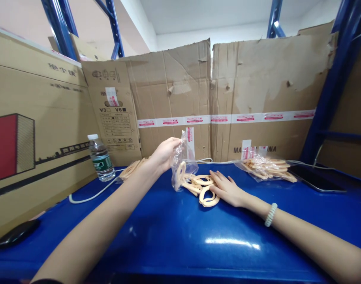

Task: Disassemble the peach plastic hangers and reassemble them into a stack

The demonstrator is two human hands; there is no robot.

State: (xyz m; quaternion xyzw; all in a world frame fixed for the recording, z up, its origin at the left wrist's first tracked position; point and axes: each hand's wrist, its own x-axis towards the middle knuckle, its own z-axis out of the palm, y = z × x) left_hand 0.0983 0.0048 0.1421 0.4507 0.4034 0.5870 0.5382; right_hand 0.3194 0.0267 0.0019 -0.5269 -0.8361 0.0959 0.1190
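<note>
My left hand [168, 152] pinches the top of a clear plastic bag [185, 157] and holds it up above the blue table. At the bag's lower end are several pale, ring-shaped snack pieces [204, 180]; some look inside it, others lie on the table beside its mouth. My right hand [228, 189] lies low on the table, fingers stretched out and touching the rings from the right. Behind the left forearm sits a small pile of similar rings [133, 169], partly hidden. To the right rests another clear bag [266, 167] with pale sticks or rings in it.
A water bottle [102, 159] stands at the left by a white cable [88, 201]. A black phone [316, 179] lies at the right, a black mouse [17, 233] at the left front. Cardboard sheets [174, 98] wall the back of the blue table [174, 240].
</note>
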